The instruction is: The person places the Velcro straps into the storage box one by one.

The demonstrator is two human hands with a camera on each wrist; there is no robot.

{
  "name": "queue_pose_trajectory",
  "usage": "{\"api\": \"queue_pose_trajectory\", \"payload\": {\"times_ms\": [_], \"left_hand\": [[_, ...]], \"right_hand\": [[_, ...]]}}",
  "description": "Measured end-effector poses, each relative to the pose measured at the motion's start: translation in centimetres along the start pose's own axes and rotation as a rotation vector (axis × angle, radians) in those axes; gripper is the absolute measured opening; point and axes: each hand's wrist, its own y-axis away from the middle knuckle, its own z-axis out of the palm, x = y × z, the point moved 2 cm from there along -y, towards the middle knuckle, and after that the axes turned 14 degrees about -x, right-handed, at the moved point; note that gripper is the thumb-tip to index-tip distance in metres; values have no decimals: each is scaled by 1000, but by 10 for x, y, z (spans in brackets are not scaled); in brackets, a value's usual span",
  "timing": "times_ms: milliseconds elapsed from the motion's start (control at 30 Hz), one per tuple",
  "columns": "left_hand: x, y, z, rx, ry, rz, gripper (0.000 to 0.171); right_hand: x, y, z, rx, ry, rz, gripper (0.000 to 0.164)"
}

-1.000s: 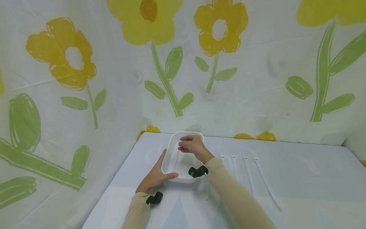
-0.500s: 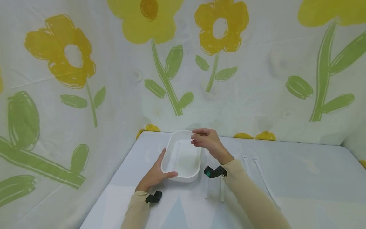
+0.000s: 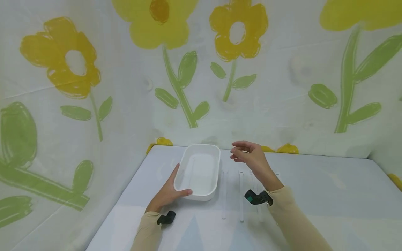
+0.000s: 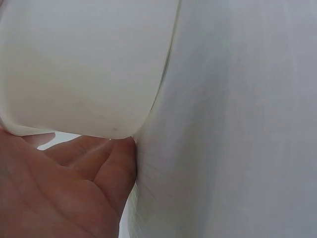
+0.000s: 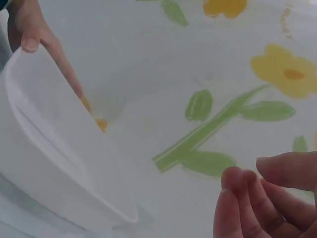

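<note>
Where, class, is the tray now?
In the head view, below centre, the tray is in the left grip, left of the white strips on the table.

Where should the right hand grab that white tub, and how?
Probably the right rim of the white tub, coming from the right: its raised wall around an open inside should pinch easily, the left hand grips the near-left corner, and the right hand hovers on that side.

Before me spreads a whitish tabletop (image 3: 333,195) marked with pale blue triangles (image 3: 192,237) toward my side. Slim white cable ties (image 3: 241,197) lie flat on it, roughly side by side, some partly hidden by my right sleeve (image 3: 298,219). Whether the white tray (image 3: 201,197) touches it, I cannot tell.
</note>
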Motion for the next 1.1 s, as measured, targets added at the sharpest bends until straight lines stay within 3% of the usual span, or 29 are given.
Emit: {"api": "queue_pose_trajectory", "payload": {"times_ms": [267, 600, 1100], "left_hand": [[-3, 1, 0, -4, -8, 0, 129], [-2, 0, 0, -15, -14, 25, 127], [-1, 0, 1, -12, -9, -8, 129]], "right_hand": [[-1, 30, -29, 80, 134, -43, 37], [8, 60, -58, 196, 217, -41, 41], [18, 79, -81, 298, 296, 7, 41]]}}
